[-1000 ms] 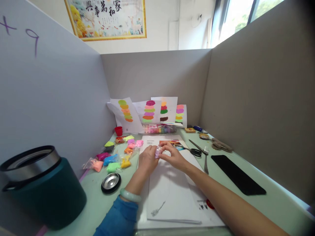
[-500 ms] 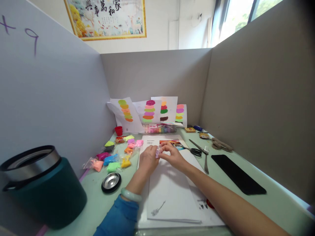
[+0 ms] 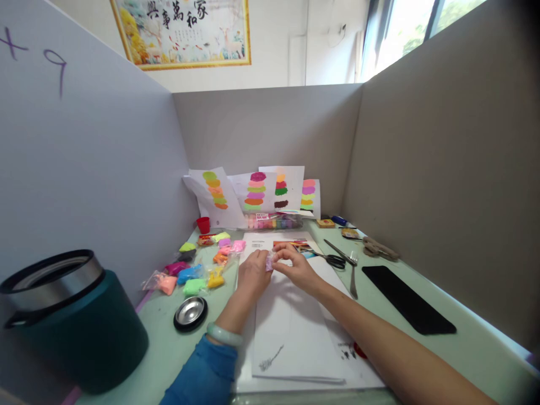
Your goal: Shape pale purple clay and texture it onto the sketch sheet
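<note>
Between my two hands, above the white paper (image 3: 291,332), is a small clear bag of pale purple modelling clay (image 3: 269,260). My left hand (image 3: 253,273) is closed on it, fingers bent around its left side. From the right, my right hand (image 3: 294,266) pinches its edge between thumb and fingertips. How much clay the bag holds is hidden by the fingers. Several similar bags of coloured clay, such as a green one (image 3: 194,287) and a blue one (image 3: 189,273), lie left of my hands.
A teal flask (image 3: 84,332) stands at the near left, its lid (image 3: 190,314) beside it. Black scissors (image 3: 333,260), a fork (image 3: 353,275) and a black strip (image 3: 408,298) lie to the right. Colour-swatch sheets (image 3: 256,194) lean at the back. Grey partitions (image 3: 270,129) enclose the desk.
Hardly anything differs. Both hands stay in place on the bag, with only a very slight shift of the fingers and the purple bag.
</note>
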{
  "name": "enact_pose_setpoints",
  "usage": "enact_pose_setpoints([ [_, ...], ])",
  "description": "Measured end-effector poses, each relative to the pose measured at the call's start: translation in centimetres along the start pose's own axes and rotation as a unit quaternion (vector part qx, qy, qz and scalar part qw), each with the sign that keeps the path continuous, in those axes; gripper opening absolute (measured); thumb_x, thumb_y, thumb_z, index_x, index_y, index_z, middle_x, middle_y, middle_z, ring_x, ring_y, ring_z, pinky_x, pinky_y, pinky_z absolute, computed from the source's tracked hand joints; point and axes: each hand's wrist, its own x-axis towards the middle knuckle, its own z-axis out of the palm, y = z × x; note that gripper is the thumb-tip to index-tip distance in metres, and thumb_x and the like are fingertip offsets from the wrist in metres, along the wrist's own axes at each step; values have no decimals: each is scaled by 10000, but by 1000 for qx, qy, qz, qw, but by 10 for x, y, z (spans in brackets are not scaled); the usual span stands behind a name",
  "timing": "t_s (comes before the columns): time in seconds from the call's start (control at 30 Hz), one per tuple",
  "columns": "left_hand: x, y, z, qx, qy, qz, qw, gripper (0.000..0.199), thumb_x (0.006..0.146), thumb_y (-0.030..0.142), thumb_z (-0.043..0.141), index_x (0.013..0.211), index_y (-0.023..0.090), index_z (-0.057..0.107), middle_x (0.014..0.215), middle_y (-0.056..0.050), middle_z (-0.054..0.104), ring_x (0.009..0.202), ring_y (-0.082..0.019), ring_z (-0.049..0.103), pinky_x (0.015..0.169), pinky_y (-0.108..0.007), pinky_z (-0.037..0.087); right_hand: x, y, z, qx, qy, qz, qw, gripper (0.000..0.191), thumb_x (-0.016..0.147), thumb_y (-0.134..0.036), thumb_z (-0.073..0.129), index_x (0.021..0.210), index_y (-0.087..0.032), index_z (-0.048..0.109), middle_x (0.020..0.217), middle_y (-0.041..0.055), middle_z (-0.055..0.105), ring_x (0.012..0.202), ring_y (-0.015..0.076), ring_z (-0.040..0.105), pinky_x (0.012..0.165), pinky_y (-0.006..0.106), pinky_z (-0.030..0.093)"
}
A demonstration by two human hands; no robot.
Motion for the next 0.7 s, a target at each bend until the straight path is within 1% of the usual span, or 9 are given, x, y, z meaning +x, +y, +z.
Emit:
enact_pose_setpoints([
  [0.1,0,-1,0,-6,-1,-1,1000,171,802,192,537,971,210,556,934,-32,626,873,-191,585,645,-264,373,0,-1,0,16,-6,7,1000,72,762,-285,658,773,-215,672,1087,69,547,1117,210,516,1007,380,354],
  [0.17,0,-1,0,-8,-2,-8,1000,159,809,205,536,967,207,555,938,-36,626,871,-193,583,640,-264,371,0,1,-1,9,-3,3,1000,80,763,-293,662,790,-219,677,1112,69,546,1136,212,506,1027,385,334],
  [0.33,0,-1,0,-3,1,-21,1000,132,819,221,526,946,203,558,942,-39,627,857,-191,584,646,-265,375,0,4,-2,-19,3,-8,1000,94,742,-296,681,740,-208,648,1056,63,546,1116,215,504,1022,396,333],
  [0.5,0,0,0,-3,-8,-11,1000,146,819,235,526,958,210,564,936,-33,621,863,-190,588,642,-262,381,-1,0,0,-11,-6,-13,1000,112,747,-294,677,707,-202,626,1013,58,548,1040,203,535,987,389,367],
  [0.7,0,2,0,-14,-11,1,1000,153,823,203,507,967,209,560,937,-27,620,871,-182,586,676,-264,393,-1,-4,3,13,-2,-5,1000,134,761,-338,674,726,-211,653,1032,58,556,1086,210,520,1011,383,354],
])
